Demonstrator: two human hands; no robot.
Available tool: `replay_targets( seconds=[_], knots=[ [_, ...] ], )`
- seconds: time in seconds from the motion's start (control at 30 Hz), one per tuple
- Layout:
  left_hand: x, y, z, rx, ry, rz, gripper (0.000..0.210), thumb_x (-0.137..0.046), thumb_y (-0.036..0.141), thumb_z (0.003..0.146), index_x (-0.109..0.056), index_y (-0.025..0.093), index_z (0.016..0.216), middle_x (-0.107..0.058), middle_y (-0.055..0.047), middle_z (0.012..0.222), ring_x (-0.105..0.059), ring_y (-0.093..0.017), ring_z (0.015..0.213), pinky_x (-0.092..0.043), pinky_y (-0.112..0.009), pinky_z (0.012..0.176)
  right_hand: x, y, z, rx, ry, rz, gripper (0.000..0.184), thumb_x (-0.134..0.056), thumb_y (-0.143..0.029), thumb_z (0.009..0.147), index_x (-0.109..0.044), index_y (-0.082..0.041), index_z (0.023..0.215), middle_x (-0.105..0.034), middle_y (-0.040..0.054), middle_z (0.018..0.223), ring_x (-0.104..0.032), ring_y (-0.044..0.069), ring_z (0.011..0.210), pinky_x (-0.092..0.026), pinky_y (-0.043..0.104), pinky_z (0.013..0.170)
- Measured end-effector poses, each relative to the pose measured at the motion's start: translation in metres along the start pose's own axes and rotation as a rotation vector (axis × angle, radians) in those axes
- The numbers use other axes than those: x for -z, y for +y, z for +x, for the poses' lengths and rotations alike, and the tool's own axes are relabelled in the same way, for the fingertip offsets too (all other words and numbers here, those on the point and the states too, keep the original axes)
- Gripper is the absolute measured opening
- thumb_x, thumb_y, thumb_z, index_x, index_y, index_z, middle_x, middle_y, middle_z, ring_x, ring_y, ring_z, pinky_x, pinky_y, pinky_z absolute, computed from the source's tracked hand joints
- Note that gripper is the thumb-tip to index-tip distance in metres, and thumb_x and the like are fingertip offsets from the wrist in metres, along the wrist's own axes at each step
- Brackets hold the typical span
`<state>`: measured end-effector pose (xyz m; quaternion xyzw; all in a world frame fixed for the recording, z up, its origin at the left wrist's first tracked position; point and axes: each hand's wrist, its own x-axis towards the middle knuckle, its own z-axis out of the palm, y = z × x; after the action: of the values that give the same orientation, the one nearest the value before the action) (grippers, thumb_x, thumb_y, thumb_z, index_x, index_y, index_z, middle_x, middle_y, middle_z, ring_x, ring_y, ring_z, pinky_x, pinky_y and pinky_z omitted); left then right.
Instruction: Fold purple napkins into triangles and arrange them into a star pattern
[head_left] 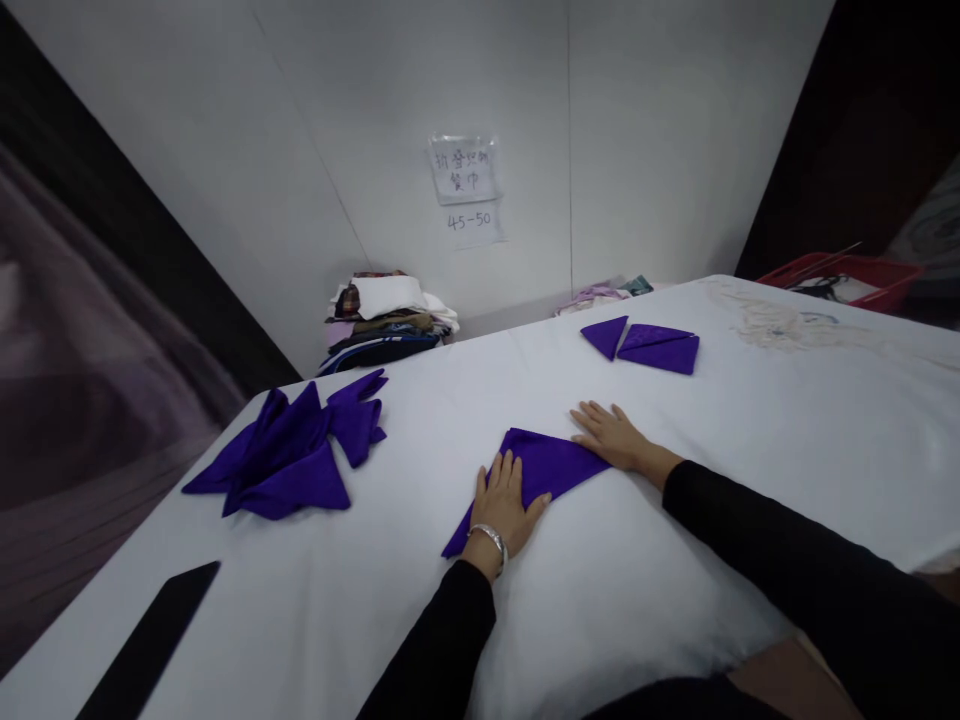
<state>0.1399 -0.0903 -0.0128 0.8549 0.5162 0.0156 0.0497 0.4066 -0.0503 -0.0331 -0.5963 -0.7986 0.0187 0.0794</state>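
A purple cloth napkin (555, 463), folded into a triangle, lies on the white-covered table (390, 600) in front of me. My left hand (505, 502) rests flat on the napkin's left part, fingers stretched out and a silver bracelet at the wrist. Over the right corner, my right hand (611, 436) lies palm down with its fingers spread. Neither hand grips anything. The cloth under both palms is hidden.
Loosely crumpled purple napkins (289, 455) lie on the left. Two folded purple pieces (660, 349) sit at the back right. A black strip (154, 640) lies front left. Beyond the table stand a stack of clothes (390, 322) and a red basket (885, 283).
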Motion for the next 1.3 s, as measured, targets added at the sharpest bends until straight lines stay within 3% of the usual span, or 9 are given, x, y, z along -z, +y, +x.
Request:
replay_targets(
  seconds=[0.1, 0.2, 0.3, 0.47, 0.57, 0.7, 0.9, 1.3],
  knots=[
    [0.0, 0.0, -0.001, -0.002, 0.004, -0.023, 0.081, -0.015, 0.066, 0.083, -0.021, 0.01, 0.14, -0.017, -0.011, 0.149, -0.007, -0.024, 0.137, -0.008, -0.047, 0.111, 0.002, 0.023, -0.007, -0.051, -0.016, -0.044, 0.061, -0.018, -0.054, 0.091, -0.027, -0.019, 0.14, -0.025, 0.0141, 0.146, -0.019, 0.03, 0.134, -0.018, 0.058, 0.101],
    [-0.001, 0.0, -0.002, -0.007, 0.015, -0.048, 0.081, -0.013, 0.067, 0.082, -0.022, 0.011, 0.14, -0.017, -0.011, 0.149, -0.007, -0.023, 0.137, -0.008, -0.047, 0.111, 0.009, 0.025, -0.009, -0.124, -0.012, -0.042, 0.061, -0.018, -0.052, 0.09, -0.027, -0.018, 0.141, -0.026, 0.0141, 0.146, -0.019, 0.031, 0.134, -0.017, 0.059, 0.1],
    [-0.003, 0.0, -0.003, -0.01, 0.035, -0.056, 0.082, -0.013, 0.068, 0.081, -0.023, 0.012, 0.14, -0.018, -0.011, 0.149, -0.008, -0.024, 0.137, -0.007, -0.048, 0.11, 0.017, -0.009, -0.006, -0.031, 0.037, 0.016, 0.064, -0.018, -0.057, 0.089, -0.023, -0.02, 0.142, -0.023, 0.0114, 0.147, -0.016, 0.028, 0.135, -0.012, 0.056, 0.105],
    [-0.002, 0.001, -0.004, -0.019, 0.043, -0.07, 0.078, -0.022, 0.065, 0.082, -0.015, 0.016, 0.142, -0.018, -0.008, 0.149, -0.006, -0.024, 0.137, -0.007, -0.05, 0.11, 0.019, -0.095, 0.016, 0.382, -0.054, 0.159, 0.065, -0.021, -0.06, 0.089, -0.02, -0.023, 0.143, -0.023, 0.0067, 0.147, -0.015, 0.023, 0.136, -0.008, 0.047, 0.109],
    [-0.001, 0.002, -0.005, -0.022, 0.06, -0.089, 0.079, -0.027, 0.066, 0.08, -0.007, 0.021, 0.143, -0.011, -0.004, 0.151, -0.002, -0.025, 0.138, -0.008, -0.049, 0.11, 0.013, -0.117, 0.034, 0.426, -0.122, 0.198, 0.067, -0.021, -0.06, 0.089, -0.023, -0.02, 0.142, -0.028, 0.0097, 0.145, -0.017, 0.025, 0.135, -0.008, 0.048, 0.108],
    [-0.002, 0.002, -0.003, -0.025, 0.045, -0.105, 0.079, -0.021, 0.067, 0.081, -0.009, 0.021, 0.143, -0.014, -0.004, 0.151, 0.0, -0.025, 0.138, -0.007, -0.049, 0.111, 0.004, -0.114, 0.047, 0.352, -0.169, 0.254, 0.07, -0.022, -0.062, 0.087, -0.022, -0.019, 0.142, -0.026, 0.0106, 0.146, -0.018, 0.025, 0.135, -0.01, 0.048, 0.108],
    [-0.002, 0.001, -0.009, -0.007, 0.034, -0.112, 0.084, -0.017, 0.071, 0.08, -0.013, 0.015, 0.142, -0.015, -0.009, 0.15, -0.004, -0.024, 0.137, -0.006, -0.048, 0.111, -0.002, -0.107, 0.046, 0.363, -0.168, 0.258, 0.068, -0.018, -0.061, 0.089, -0.02, -0.02, 0.143, -0.023, 0.008, 0.147, -0.017, 0.023, 0.135, -0.01, 0.047, 0.109],
    [0.006, -0.045, -0.097, 0.167, -0.016, -0.051, 0.077, -0.02, 0.066, 0.083, -0.015, 0.016, 0.142, -0.017, -0.006, 0.149, -0.007, -0.024, 0.137, -0.007, -0.05, 0.111, -0.012, -0.102, 0.048, 0.403, -0.13, 0.151, 0.069, -0.02, -0.064, 0.087, -0.023, -0.022, 0.142, -0.023, 0.0072, 0.147, -0.018, 0.024, 0.135, -0.011, 0.049, 0.108]
  ],
)
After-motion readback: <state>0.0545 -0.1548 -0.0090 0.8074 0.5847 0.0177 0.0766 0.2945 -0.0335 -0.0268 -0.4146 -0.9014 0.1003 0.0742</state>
